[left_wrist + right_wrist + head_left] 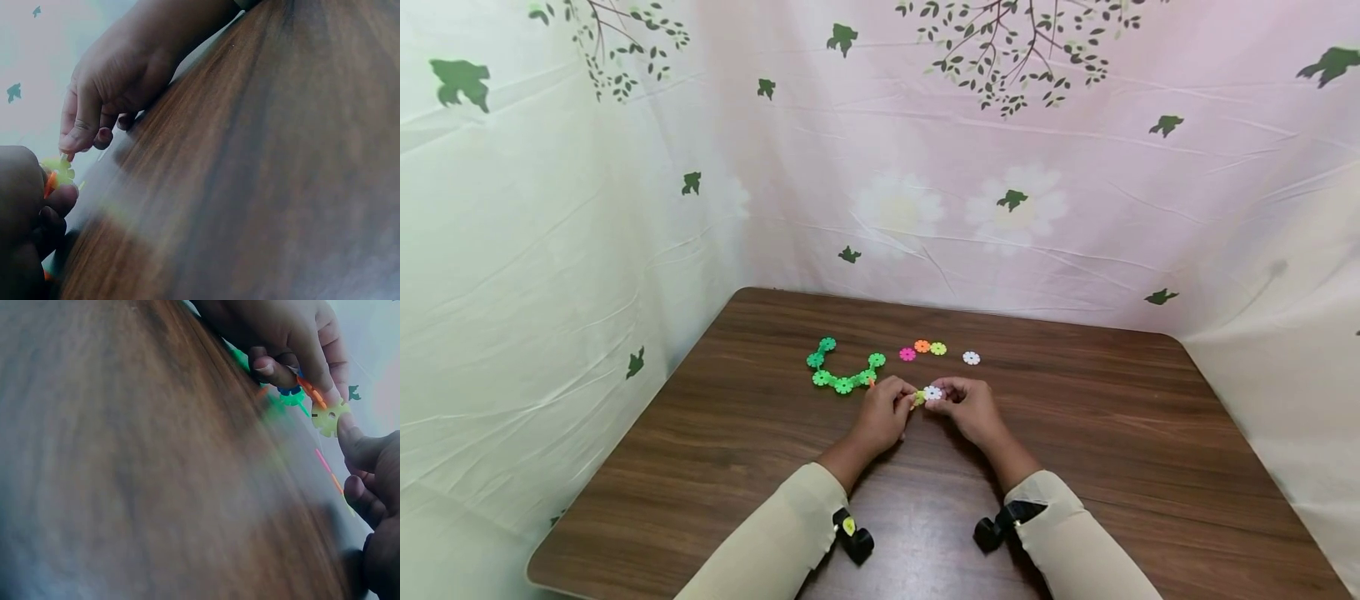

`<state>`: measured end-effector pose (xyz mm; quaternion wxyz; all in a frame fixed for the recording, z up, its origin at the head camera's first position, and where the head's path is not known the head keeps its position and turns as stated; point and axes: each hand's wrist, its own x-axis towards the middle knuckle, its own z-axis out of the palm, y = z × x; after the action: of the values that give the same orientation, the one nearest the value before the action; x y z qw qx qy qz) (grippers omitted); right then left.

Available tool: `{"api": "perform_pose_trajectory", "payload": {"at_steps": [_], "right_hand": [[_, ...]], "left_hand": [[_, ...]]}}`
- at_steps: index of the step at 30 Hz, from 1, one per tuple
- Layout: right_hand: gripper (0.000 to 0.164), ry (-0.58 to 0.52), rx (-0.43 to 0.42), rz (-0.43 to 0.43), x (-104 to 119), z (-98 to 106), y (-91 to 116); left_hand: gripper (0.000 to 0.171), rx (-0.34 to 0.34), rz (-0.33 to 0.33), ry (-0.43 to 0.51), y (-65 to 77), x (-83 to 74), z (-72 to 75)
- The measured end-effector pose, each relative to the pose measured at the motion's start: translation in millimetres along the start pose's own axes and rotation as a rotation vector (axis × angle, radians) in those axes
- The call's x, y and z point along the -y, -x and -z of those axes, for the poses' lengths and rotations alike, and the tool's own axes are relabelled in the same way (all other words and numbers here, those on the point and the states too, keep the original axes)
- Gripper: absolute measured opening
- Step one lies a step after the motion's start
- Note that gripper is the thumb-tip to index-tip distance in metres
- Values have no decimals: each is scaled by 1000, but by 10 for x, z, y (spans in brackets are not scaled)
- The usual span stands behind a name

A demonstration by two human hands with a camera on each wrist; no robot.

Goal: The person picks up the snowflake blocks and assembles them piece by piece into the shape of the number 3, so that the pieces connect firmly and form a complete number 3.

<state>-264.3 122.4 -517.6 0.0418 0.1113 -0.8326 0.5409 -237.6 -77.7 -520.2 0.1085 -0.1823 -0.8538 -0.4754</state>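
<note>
Both hands meet over the middle of the table. My left hand (pixel 880 412) pinches a yellow notched flower disc (pixel 919 398) between thumb and fingers. An orange disc (pixel 311 392) sits against the yellow one, partly covered by the left fingers. My right hand (pixel 973 410) pinches a white flower disc (pixel 932 392), which overlaps the yellow disc's edge in the head view. Left of the hands curves a chain of joined green flower discs (pixel 843 385). Near its right end an orange bit (pixel 872 383) shows beside the left hand. A blue piece (pixel 290 391) shows behind the left fingers.
Beyond the hands lie a pink disc (pixel 907 354), an orange disc (pixel 922 346) and a yellow-green disc (pixel 938 348) in a row. A separate white disc (pixel 972 357) lies to their right. Printed cloth (pixel 880 167) hangs around the brown wooden table (pixel 715 433).
</note>
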Motion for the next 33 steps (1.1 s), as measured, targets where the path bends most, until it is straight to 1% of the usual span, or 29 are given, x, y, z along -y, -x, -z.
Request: {"api": "perform_pose_trajectory", "payload": {"at_steps": [4, 11, 17, 21, 25, 30, 33], "right_hand": [[26, -2, 4, -10, 14, -12, -1], [23, 1, 2, -15, 12, -24, 4], [24, -12, -5, -28, 61, -61, 37], [25, -6, -9, -36, 77, -88, 45], [25, 2, 2, -26, 70, -85, 37], [26, 6, 27, 7, 53, -54, 28], [27, 39, 54, 36, 38, -33, 24]], "left_hand": [[10, 2, -3, -8, 2, 0, 1], [8, -29, -6, -70, -17, -13, -6], [7, -43, -4, -69, -21, 7, -14], [7, -67, -30, -71, -8, 26, -7], [7, -80, -53, -82, -5, 37, -2], [8, -80, -40, -98, -2, 10, 1], [9, -83, -32, -111, 4, -13, 3]]}}
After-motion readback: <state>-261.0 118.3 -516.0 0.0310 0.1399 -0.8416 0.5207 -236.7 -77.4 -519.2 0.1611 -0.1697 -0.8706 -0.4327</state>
